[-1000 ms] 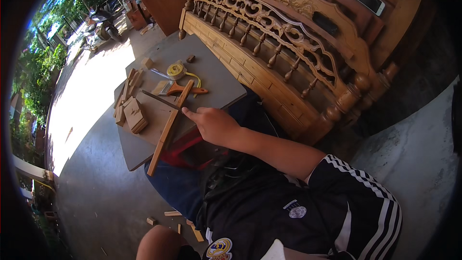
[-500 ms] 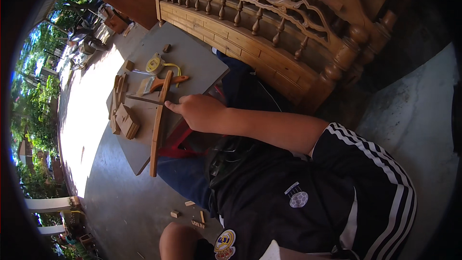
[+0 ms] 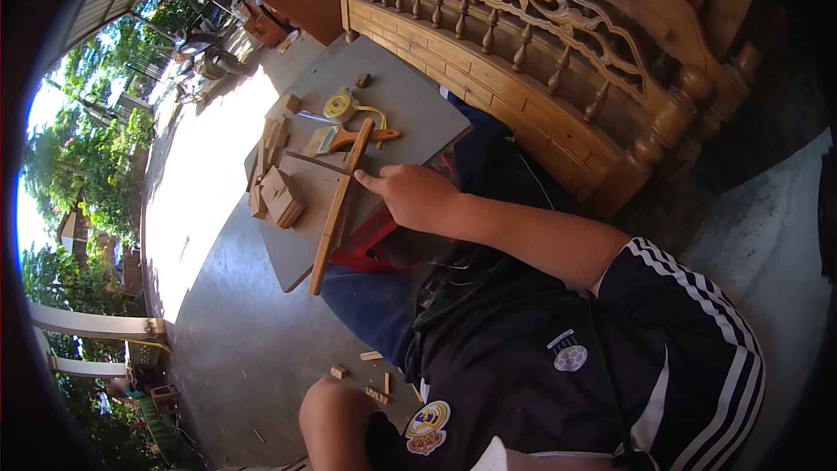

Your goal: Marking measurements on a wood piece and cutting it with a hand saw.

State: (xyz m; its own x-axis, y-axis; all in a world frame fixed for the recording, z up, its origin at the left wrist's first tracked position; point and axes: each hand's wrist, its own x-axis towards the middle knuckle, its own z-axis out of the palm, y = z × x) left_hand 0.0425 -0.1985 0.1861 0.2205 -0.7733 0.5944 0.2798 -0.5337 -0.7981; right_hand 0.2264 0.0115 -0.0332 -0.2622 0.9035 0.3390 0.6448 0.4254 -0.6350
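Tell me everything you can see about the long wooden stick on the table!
The long wooden stick is narrow, light brown and looks like plain wood with squared sides. It lies slantwise on the grey table, its lower end poking past the edge. Its upper part crosses over the orange paintbrush handle; whether they touch is unclear. A thin dark bar crosses it, seemingly on top, beside the right hand's pointing finger.

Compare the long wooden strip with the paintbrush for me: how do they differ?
The wooden strip is long and narrow; the paintbrush is far shorter and flares at its bristles. The strip is plain brown wood, the paintbrush orange-handled. The strip reaches beyond the grey tabletop; the paintbrush lies within it. Both are elongated.
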